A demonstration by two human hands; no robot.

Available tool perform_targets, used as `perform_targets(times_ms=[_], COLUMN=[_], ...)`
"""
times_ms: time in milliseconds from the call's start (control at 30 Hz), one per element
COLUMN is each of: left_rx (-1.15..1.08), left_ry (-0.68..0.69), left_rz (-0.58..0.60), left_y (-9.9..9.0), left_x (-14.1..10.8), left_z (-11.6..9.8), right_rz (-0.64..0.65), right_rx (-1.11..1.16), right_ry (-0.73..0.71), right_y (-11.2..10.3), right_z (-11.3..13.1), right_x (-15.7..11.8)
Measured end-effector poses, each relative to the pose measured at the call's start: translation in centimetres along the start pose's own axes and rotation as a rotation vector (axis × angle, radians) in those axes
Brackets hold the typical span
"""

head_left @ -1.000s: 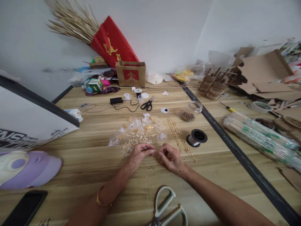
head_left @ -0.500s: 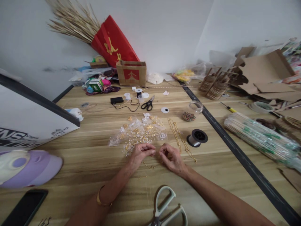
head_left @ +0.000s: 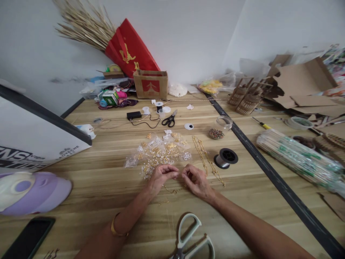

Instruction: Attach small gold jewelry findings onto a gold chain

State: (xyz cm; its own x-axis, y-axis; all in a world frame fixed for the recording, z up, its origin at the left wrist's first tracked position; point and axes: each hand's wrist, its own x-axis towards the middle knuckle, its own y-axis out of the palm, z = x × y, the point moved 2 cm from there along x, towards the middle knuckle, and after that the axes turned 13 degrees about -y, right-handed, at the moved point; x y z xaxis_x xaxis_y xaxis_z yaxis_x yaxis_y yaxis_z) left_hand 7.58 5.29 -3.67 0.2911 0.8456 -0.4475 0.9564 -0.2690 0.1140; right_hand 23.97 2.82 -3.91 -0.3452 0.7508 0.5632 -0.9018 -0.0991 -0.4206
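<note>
My left hand (head_left: 165, 174) and my right hand (head_left: 198, 180) meet almost fingertip to fingertip over the wooden table, each closed in a pinch. A thin gold chain (head_left: 174, 191) sags beneath them, one end running up toward each hand. The exact spot gripped between the fingers is too small to make out. Just beyond my left hand spreads a pile of clear and gold beads (head_left: 157, 160) with small plastic bags. Longer gold chains (head_left: 204, 156) lie past my right hand, beside a spool of clear line (head_left: 225, 158). A short gold chain piece (head_left: 163, 203) rests nearer me.
Large pale-handled scissors (head_left: 188, 233) lie at the near edge. Further back are black scissors (head_left: 169, 119), a jar of beads (head_left: 217, 133) and a black adapter (head_left: 134, 115). A phone (head_left: 29, 237) sits near left; wrapped sticks (head_left: 296, 154) lie right.
My fingertips have come slightly closer together, and the sagging chain has shifted a little. Everything else stays in place.
</note>
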Motion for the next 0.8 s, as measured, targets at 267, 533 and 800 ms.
perform_targets(times_ms=[267,533,800], left_rx=[0.04,0.058,0.04], left_ry=[0.025,0.02,0.014], left_rz=[-0.005,0.008,0.005], left_y=[0.19,0.22,0.2], left_x=[-0.32,-0.3,-0.23], left_z=[-0.48,-0.37,-0.28], right_rz=[-0.004,0.0,-0.012], right_rx=[0.011,-0.001,-0.017], right_ry=[-0.011,0.001,-0.017], right_y=[-0.03,-0.08,-0.08], right_z=[0.1,0.32,0.25], right_x=[0.09,0.2,0.11])
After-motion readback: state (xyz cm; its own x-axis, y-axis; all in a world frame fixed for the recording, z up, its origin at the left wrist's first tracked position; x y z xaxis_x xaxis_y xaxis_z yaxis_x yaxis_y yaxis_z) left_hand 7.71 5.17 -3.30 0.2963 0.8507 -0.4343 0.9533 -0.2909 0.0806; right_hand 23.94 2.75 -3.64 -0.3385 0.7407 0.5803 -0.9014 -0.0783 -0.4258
